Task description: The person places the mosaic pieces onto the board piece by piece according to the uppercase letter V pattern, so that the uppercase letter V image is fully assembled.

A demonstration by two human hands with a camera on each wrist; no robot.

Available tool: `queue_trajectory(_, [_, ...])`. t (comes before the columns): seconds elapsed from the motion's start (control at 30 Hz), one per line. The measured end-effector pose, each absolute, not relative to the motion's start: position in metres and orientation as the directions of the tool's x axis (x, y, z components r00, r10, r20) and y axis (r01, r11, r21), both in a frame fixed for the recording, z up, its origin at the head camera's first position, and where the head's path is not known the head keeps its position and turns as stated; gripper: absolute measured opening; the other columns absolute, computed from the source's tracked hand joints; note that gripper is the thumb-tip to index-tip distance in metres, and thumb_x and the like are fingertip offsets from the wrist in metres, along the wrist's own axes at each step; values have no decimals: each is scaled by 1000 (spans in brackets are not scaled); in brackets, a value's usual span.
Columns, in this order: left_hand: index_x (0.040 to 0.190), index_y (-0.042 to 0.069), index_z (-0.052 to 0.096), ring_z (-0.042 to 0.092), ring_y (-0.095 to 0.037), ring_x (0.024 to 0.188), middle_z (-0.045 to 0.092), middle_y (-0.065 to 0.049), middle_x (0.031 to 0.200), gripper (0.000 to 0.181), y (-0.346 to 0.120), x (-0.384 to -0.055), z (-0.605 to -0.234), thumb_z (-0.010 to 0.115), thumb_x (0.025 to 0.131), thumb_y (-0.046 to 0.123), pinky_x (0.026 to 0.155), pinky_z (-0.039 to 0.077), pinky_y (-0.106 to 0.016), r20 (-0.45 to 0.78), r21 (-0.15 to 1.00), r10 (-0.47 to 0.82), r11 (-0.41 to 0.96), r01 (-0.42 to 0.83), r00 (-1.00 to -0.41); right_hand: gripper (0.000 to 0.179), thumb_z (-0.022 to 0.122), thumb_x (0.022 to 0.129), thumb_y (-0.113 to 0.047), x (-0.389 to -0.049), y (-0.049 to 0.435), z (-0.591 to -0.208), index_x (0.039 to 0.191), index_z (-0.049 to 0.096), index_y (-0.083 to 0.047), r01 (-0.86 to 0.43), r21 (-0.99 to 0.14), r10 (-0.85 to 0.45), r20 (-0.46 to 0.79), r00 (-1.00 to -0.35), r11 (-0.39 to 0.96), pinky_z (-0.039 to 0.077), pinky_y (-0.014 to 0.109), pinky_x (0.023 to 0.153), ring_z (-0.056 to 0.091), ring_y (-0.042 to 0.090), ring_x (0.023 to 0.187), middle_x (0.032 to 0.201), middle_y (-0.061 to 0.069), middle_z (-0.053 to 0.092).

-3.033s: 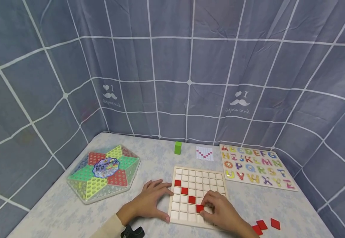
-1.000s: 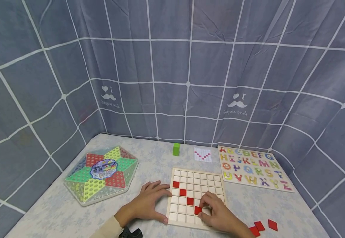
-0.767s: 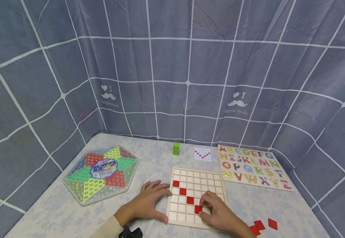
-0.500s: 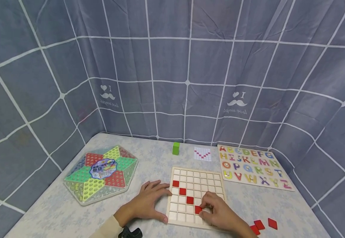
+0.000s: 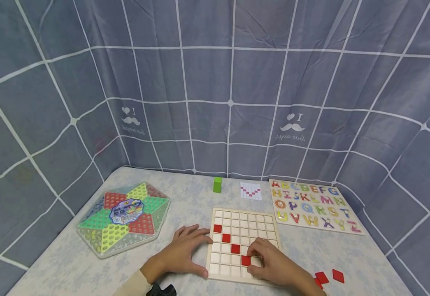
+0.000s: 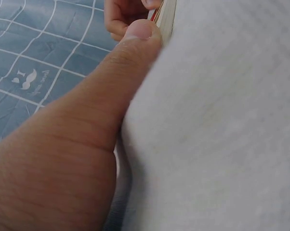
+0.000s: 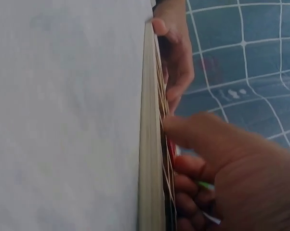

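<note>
A pale wooden grid board (image 5: 224, 269) lies on the table, with several red square tiles (image 5: 235, 249) set along a diagonal of its cells. My left hand (image 5: 183, 254) rests at the board's left side, fingers spread, thumb by the front left corner. My right hand (image 5: 274, 264) reaches over the lower right of the board. Its thumb and index finger pinch the lowest red tile (image 5: 246, 260) at the right side. In the right wrist view, my right thumb (image 7: 198, 132) and curled fingers meet at the board's edge, with a sliver of red between.
Several loose red tiles (image 5: 321, 277) lie right of my right forearm. Behind the board stand a green block (image 5: 217, 185) and a small pattern card (image 5: 250, 191). An alphabet puzzle board (image 5: 314, 206) lies back right, a hexagonal Chinese checkers set (image 5: 126, 218) left. Grey-blue curtain (image 5: 207, 82) encloses the table.
The head view has shifted a little, so everything sits slightly further left. Both hands stay at the board, and the right fingers remain at the same red tile.
</note>
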State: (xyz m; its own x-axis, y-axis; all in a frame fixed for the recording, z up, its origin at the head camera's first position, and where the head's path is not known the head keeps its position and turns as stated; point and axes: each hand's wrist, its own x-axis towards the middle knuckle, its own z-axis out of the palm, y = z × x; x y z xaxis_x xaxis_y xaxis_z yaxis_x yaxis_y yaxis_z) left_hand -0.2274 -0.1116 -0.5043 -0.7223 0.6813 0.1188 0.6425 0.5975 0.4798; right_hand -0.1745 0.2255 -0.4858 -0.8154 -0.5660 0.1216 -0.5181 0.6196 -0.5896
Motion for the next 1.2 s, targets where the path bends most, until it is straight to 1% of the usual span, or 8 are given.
queue_trajectory(0.27, [136,38,56,27,-38,145,41,5,156,80,-108,-229,-505,73,69,79,107,16,-71,128,468,681,600,649,-721,33,68,99,-21,-174,269,-468,129,65,-6,-524,-717,-595,189,-782,461,53,34,90,62,21,104,119,5,66])
queue_trajectory(0.43, [135,38,57,26,-38,146,41,6,156,80,-109,-229,-505,73,69,80,107,16,-71,116,468,679,607,643,-725,34,73,96,-20,-159,335,-469,127,67,-8,-411,-663,-380,200,-903,626,53,37,81,63,18,104,118,5,66])
queue_trajectory(0.57, [134,36,58,27,-38,145,42,4,155,80,-111,-227,-502,74,69,79,107,15,-71,122,469,677,605,643,-726,53,80,89,-26,-140,389,-469,133,62,-4,-191,-612,-169,94,-981,767,51,52,83,59,27,108,123,11,62])
queue_trajectory(0.67, [135,35,58,27,-39,145,43,2,155,80,-113,-228,-500,74,70,78,108,15,-71,134,464,679,600,651,-721,63,80,89,-26,-128,421,-471,139,56,3,-93,-602,-141,-32,-990,793,50,59,84,55,33,111,129,21,56])
queue_trajectory(0.8, [135,34,58,28,-40,144,44,1,154,80,-115,-229,-500,75,70,77,107,15,-71,152,461,678,595,658,-719,59,79,90,-26,-120,443,-483,137,58,2,-54,-618,-151,-105,-983,784,52,41,86,49,9,113,131,21,53])
queue_trajectory(0.9, [134,34,59,29,-41,144,45,1,154,79,-115,-228,-501,75,70,76,107,16,-71,164,466,676,589,660,-719,51,81,88,-25,-115,449,-494,131,64,-3,-86,-632,-145,-42,-989,771,48,25,81,42,-9,106,127,13,53])
queue_trajectory(1.03, [134,33,59,29,-41,143,45,0,153,79,-115,-227,-503,75,70,76,106,17,-71,168,469,680,582,665,-714,34,83,85,-20,-109,449,-503,116,72,-10,-127,-614,-114,60,-992,779,45,21,78,42,-10,102,118,1,54])
queue_trajectory(1.2, [135,33,58,29,-41,143,45,0,154,79,-113,-227,-504,75,71,76,106,16,-72,156,473,687,579,664,-710,21,87,80,-22,-104,444,-508,98,77,-20,-87,-556,-34,104,-994,826,47,37,79,46,11,103,110,-2,56])
